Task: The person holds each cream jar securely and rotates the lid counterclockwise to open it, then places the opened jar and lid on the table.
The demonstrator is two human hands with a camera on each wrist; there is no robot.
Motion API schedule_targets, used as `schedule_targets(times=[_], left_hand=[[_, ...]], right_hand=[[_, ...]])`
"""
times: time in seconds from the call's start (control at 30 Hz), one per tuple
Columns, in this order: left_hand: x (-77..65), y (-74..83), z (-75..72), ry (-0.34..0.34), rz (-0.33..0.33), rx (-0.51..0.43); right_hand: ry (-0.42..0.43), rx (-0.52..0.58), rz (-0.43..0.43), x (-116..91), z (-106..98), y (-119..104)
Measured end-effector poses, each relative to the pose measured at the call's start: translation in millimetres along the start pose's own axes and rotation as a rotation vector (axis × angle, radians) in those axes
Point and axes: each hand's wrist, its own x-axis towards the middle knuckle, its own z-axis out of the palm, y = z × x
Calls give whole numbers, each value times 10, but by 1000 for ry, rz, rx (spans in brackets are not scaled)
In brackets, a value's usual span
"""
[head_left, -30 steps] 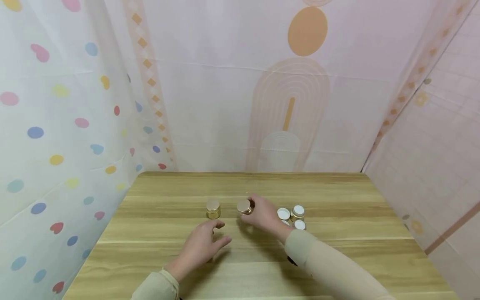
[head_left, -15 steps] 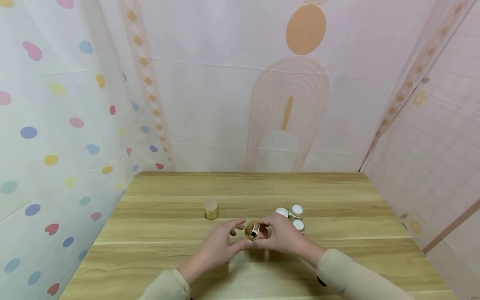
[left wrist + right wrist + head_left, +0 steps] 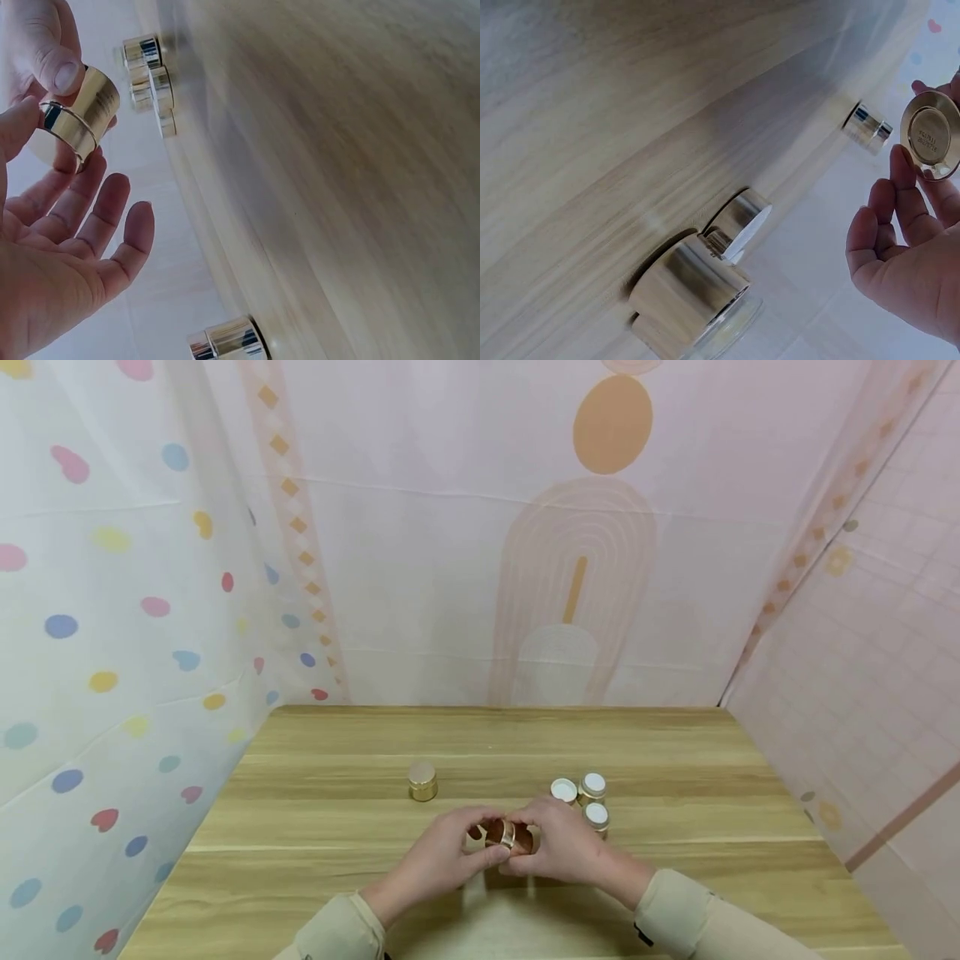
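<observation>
Tilted on its side above the table, a shiny gold jar (image 3: 507, 836) with a seam round it is held between both hands. My left hand (image 3: 444, 853) pinches its left end with thumb and index finger, while the other fingers spread loosely away from it (image 3: 86, 112). My right hand (image 3: 558, 843) grips the opposite end; the jar's flat stamped bottom (image 3: 930, 136) shows in the right wrist view. A second gold jar (image 3: 423, 782) stands upright with its lid on, farther back and to the left.
Right of the hands, a white-lined gold lid (image 3: 564, 790) lies beside two gold jars with white tops, a back one (image 3: 592, 787) and a front one (image 3: 596, 817). My right hand partly covers this group. A wooden table (image 3: 337, 818) meets patterned cloth walls (image 3: 420, 568).
My right hand has brought the jar from beside the standing one toward me and turned it on its side. My left hand has come in from the left and taken hold of it.
</observation>
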Motion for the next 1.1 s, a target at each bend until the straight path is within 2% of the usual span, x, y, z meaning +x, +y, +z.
schedule_targets(times=[0.2,0.4,0.57,0.83,0.97,1.1], left_hand=[[9,11,14,-15,37,18],[0,26,3,-6,43,89],[-2,25,6,-12,93,195],[-20,34,10,-36,157,310],[-23,31,18,-68,162,361],[-30,31,27,-92,155,374]], right_hand=[[-55,120,-10,-17,-5,21],[-217,305,45,-60,-72,66],[-322,399,73,-68,-98,96],[-328,423,92,-116,-101,86],[-321,405,88,-148,-121,77],[-326,416,91,-179,-128,66]])
